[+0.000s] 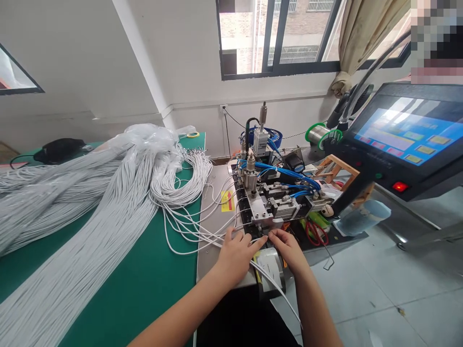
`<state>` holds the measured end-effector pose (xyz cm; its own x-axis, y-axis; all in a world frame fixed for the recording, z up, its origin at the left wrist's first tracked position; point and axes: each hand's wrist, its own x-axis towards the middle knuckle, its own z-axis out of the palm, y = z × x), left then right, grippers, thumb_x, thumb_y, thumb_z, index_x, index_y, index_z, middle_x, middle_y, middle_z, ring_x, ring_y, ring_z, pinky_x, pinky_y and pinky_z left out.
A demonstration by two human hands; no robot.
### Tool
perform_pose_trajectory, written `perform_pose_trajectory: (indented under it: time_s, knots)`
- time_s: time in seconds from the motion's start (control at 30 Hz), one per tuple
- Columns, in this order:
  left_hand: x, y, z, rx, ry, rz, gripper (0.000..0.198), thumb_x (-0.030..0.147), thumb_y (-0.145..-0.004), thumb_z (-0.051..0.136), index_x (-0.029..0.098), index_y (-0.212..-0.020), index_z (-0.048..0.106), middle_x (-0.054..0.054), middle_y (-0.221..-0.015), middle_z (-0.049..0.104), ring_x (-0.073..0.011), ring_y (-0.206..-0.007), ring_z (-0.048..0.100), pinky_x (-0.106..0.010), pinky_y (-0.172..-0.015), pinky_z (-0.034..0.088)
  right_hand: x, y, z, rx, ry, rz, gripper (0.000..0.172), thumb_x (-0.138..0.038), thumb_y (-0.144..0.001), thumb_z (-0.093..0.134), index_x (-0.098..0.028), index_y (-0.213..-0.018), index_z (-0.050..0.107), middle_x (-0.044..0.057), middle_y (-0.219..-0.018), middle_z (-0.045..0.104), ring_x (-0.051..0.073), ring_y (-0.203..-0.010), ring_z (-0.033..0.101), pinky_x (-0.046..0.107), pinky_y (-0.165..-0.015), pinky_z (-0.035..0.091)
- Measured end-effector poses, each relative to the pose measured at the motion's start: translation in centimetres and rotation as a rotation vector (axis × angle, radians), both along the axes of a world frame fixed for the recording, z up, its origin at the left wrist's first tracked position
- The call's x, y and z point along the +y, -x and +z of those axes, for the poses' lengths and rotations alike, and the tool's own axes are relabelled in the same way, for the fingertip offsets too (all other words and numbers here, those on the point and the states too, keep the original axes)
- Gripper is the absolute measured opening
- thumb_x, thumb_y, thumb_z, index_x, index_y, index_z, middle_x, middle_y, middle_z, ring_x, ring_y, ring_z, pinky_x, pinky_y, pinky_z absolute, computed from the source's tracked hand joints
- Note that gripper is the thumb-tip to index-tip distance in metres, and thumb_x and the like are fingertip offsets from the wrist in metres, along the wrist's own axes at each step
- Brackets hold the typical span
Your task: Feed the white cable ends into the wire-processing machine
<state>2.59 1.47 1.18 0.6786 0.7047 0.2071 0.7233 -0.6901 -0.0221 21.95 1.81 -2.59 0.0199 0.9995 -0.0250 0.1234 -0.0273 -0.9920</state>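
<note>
My left hand (235, 253) lies over the front edge of a small machine (267, 193), with a white cable (213, 236) running beneath its fingers. Its forefinger and thumb reach right and close on the cable near its end. Opposite them, my right hand (287, 246) pinches at that end with thumb and forefinger, just in front of the machine's metal block (261, 212). The tip between the fingers is too small to make out. More white cables pass under my left palm, and one loose cable (277, 286) hangs down between my forearms.
Bundles of white cable (108, 231), partly in plastic wrap (144, 137), cover much of the green table (126, 289) at left. A touchscreen panel (408, 130) stands at right. Behind the machine sits a solder wire spool (321, 135); red-handled scissors (316, 233) lie to its right.
</note>
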Motion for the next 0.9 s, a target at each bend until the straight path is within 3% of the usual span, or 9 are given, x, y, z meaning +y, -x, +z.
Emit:
perform_pose_trajectory:
  time_s: [0.33, 0.7, 0.9]
  knots:
    - [-0.1, -0.3, -0.4, -0.002, -0.036, 0.017, 0.059, 0.009, -0.084, 0.045, 0.034, -0.137, 0.039, -0.003, -0.087, 0.058, -0.0197, -0.083, 0.053, -0.046, -0.093, 0.03, 0.2, 0.4, -0.6, 0.168, 0.058, -0.026, 0.032, -0.045, -0.076, 0.063, -0.016, -0.062, 0.056, -0.006, -0.053, 0.043, 0.009, -0.05, 0.035, 0.022, -0.048, 0.028]
    - [0.0, -0.5, -0.6, 0.0, -0.056, 0.026, 0.053, 0.011, -0.087, 0.044, 0.033, -0.135, 0.042, -0.004, -0.089, 0.058, -0.0209, -0.084, 0.053, -0.046, -0.09, 0.033, 0.2, 0.4, -0.8, 0.191, 0.117, -0.004, 0.034, -0.048, -0.073, 0.064, -0.017, -0.063, 0.053, -0.007, -0.053, 0.037, 0.009, -0.049, 0.03, 0.022, -0.048, 0.022]
    - [0.3, 0.3, -1.1, -0.134, -0.016, -0.002, 0.059, 0.009, -0.078, 0.052, 0.034, -0.131, 0.047, -0.004, -0.103, 0.06, -0.0228, -0.096, 0.053, -0.042, -0.086, 0.036, -0.5, 0.2, -0.7, 0.121, 0.069, -0.053, 0.041, -0.056, -0.072, 0.064, -0.015, -0.072, 0.06, -0.002, -0.061, 0.051, 0.012, -0.055, 0.042, 0.023, -0.051, 0.032]
